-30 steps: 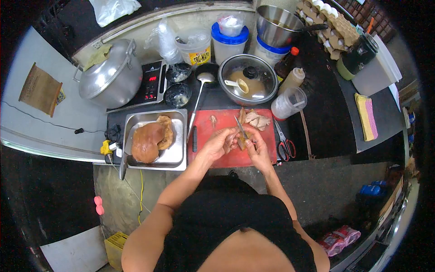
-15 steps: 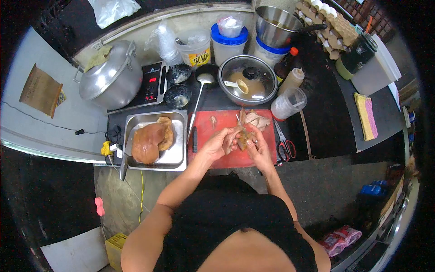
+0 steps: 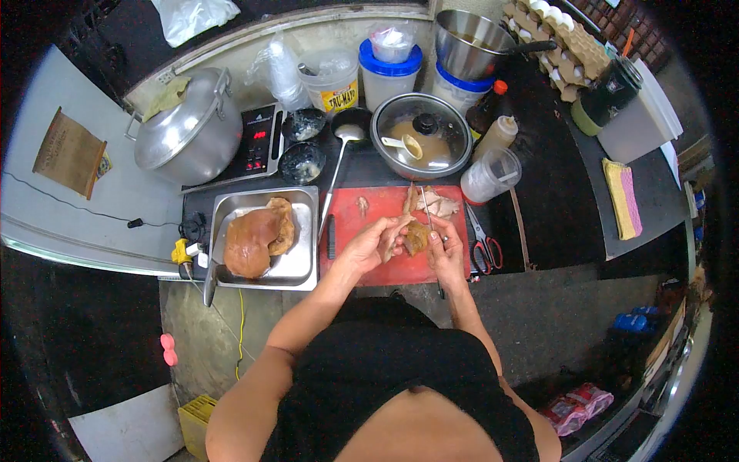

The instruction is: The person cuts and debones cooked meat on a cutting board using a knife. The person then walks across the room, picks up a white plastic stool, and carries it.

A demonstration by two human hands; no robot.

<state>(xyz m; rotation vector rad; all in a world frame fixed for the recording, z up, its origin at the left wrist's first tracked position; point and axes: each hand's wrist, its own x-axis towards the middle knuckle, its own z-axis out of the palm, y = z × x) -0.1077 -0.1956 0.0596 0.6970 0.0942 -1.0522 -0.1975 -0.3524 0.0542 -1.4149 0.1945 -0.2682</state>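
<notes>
My left hand (image 3: 377, 245) is closed around a pale strip of cooked meat (image 3: 396, 229) above the red cutting board (image 3: 356, 266). In my right hand (image 3: 446, 250) is a thin knife (image 3: 427, 206), its blade pointing away from me over the board. A brownish piece of meat (image 3: 416, 239) shows between the two hands; whether either hand touches it I cannot tell. Behind them on the board lie pale meat slices (image 3: 440, 203) and a narrow brown strip (image 3: 411, 199). A small scrap (image 3: 362, 205) sits apart at the board's left.
Left of the board, a steel tray (image 3: 310, 231) holds large brown cooked pieces (image 3: 252, 242). Scissors (image 3: 485, 246) lie at the right. Behind stand a lidded bowl (image 3: 454, 158), a ladle (image 3: 339, 162), a squeeze bottle (image 3: 499, 132) and a big pot (image 3: 192, 138) beside an induction cooker (image 3: 260, 142).
My right hand has shifted slightly right and toward me, and the knife blade now stands more clearly apart from the left hand. The brownish piece between the hands is more exposed.
</notes>
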